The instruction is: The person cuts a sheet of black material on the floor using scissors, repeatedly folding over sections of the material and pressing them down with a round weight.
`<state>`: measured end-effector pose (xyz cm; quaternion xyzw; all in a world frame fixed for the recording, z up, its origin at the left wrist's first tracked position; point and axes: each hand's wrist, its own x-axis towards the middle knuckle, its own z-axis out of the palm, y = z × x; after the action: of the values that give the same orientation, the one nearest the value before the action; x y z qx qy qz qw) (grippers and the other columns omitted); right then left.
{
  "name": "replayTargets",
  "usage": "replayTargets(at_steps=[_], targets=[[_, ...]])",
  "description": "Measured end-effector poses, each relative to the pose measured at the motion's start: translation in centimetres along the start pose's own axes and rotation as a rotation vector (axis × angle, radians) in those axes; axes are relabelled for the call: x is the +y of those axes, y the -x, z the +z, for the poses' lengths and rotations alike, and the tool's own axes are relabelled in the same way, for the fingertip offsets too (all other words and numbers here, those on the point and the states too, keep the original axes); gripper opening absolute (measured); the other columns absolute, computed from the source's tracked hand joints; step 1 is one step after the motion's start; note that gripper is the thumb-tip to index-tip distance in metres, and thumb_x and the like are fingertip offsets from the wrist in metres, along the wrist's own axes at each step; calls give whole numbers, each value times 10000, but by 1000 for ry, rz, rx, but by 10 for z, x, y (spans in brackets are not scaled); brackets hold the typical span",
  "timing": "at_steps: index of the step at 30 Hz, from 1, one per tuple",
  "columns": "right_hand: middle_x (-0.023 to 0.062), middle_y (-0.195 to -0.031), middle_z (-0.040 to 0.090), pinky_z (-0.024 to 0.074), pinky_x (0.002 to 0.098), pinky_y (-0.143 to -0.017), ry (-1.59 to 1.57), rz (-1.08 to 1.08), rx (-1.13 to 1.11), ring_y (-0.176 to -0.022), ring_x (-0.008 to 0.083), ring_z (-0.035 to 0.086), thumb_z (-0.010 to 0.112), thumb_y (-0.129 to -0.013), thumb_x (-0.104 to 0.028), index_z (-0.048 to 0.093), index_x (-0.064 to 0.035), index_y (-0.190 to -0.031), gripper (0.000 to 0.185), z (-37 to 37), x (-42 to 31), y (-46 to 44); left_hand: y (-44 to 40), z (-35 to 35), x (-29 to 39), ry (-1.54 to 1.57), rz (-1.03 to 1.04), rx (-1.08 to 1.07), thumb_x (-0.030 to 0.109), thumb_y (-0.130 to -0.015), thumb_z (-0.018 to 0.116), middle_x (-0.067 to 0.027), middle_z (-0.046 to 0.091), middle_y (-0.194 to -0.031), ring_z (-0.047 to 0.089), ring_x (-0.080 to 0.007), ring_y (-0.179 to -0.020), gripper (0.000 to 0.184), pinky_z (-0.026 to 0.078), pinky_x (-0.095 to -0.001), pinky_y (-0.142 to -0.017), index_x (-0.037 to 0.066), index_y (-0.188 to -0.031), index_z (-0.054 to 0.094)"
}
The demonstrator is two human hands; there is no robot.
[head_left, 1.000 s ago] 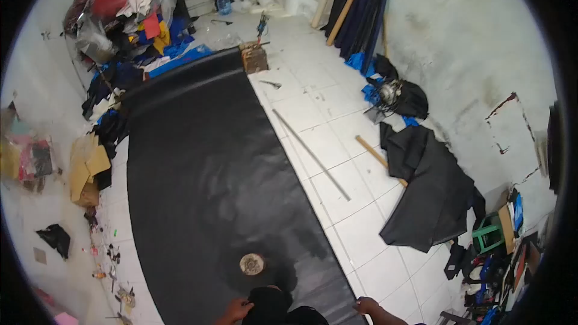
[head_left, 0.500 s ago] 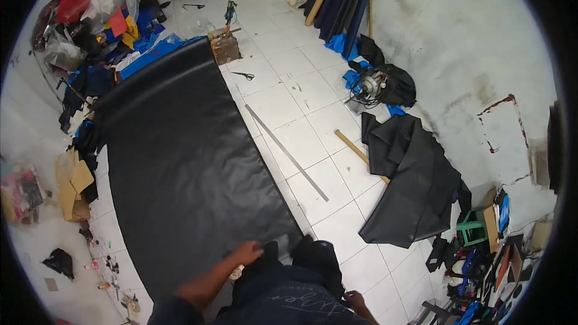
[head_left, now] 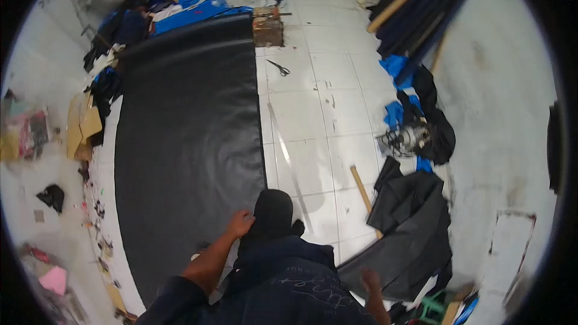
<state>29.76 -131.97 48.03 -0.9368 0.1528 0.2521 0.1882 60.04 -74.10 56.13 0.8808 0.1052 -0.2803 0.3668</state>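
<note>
A wide black sheet (head_left: pixel 186 126) lies unrolled over the tiled floor, its far end still a roll. My left hand (head_left: pixel 242 224) is beside my dark-clothed knee (head_left: pixel 274 207), above the sheet, with its fingers bent; whether it pinches something is unclear. Out to the right, my right hand (head_left: pixel 370 280) is blurred in front of a crumpled black cloth (head_left: pixel 415 229). Scissors (head_left: pixel 279 68) and a long metal strip (head_left: pixel 284 150) lie on the tiles right of the sheet. A round object at the sheet's near end is mostly hidden by my left arm.
A brick-like block (head_left: pixel 268 31) stands by the sheet's far right corner. Dark fabric rolls (head_left: pixel 421 9) lean at the upper right. A machine with cables (head_left: pixel 410 138) sits near the right wall. Cardboard (head_left: pixel 83 125) and small litter line the left side. A wooden stick (head_left: pixel 362 189) touches the crumpled cloth.
The view has swung and shifted. My body now covers the round object's area, and my left hand has come to my knee. My right hand has left the sheet's edge and moved out to the right.
</note>
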Motion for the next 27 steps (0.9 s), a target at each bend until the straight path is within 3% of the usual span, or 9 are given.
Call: replayTargets(at_steps=[1,3,9,11,13,15,16,24,27], targets=[[178,-873,691,513,436,-770,-230,454,-78,-833,357,667,667,-873,-347,674,-44,-983,323,-74,-20,-57,-16,4,-4,24,-18,20,338,-862,664,-206,631,-1185,603,-381,-1085,455,462,-444,-974,20,-1186,638],[164,-937,679,512,385,-779,-197,422,122,-870,282,665,636,-920,-249,642,-40,-1066,255,-224,-132,-137,-54,19,-30,151,-224,-43,339,-886,609,-202,632,-1192,596,-393,-1091,394,465,-463,-961,64,-1162,668],[148,-970,692,525,416,-789,-31,-143,131,-900,326,666,635,-919,-279,636,-52,-1102,291,-331,-209,-412,-165,26,-43,-22,-198,-45,301,-881,536,-150,631,-1228,597,-367,-1106,336,478,-473,-946,132,-1116,705],[133,-984,703,530,423,-811,45,-249,-96,-926,309,672,648,-915,-324,609,-58,-1169,370,-342,-288,-460,-216,38,-49,-65,-463,-418,309,-869,556,-142,646,-1205,602,-352,-1105,343,469,-458,-967,128,-1120,704],[140,-1047,708,523,414,-882,-112,-254,-510,-1009,299,669,688,-873,-448,564,-28,-1251,579,-343,-362,-505,-235,8,6,-271,-51,-91,372,-888,557,-153,671,-1150,616,-359,-1082,378,474,-449,-948,112,-1118,704],[156,-1181,672,507,412,-922,129,-407,-632,-1051,307,655,713,-845,-473,552,-31,-1307,660,-364,-461,-516,-265,-61,101,262,-327,4,425,-906,561,-162,686,-1103,632,-360,-1054,425,485,-440,-919,82,-1113,701],[174,-1166,662,496,427,-921,239,-837,-501,-1067,323,633,704,-858,-440,596,-48,-1256,569,-338,-453,-546,-276,-85,141,420,-287,139,430,-911,564,-164,688,-1091,636,-360,-1049,430,491,-437,-908,67,-1094,703],[171,-1021,649,488,473,-854,373,-979,-607,-999,369,612,687,-871,-363,656,-53,-1088,379,-433,-656,-673,-380,-102,248,721,-185,569,371,-904,597,-174,698,-1037,648,-347,-1003,390,496,-440,-886,24,-1056,687],[157,-894,668,502,456,-801,581,-1508,-564,-931,353,631,653,-894,-369,665,-82,-1064,334,-429,-702,-770,-421,-63,269,536,-260,624,371,-848,657,-195,685,-1005,652,-364,-971,402,519,-474,-840,54,-1093,686]])
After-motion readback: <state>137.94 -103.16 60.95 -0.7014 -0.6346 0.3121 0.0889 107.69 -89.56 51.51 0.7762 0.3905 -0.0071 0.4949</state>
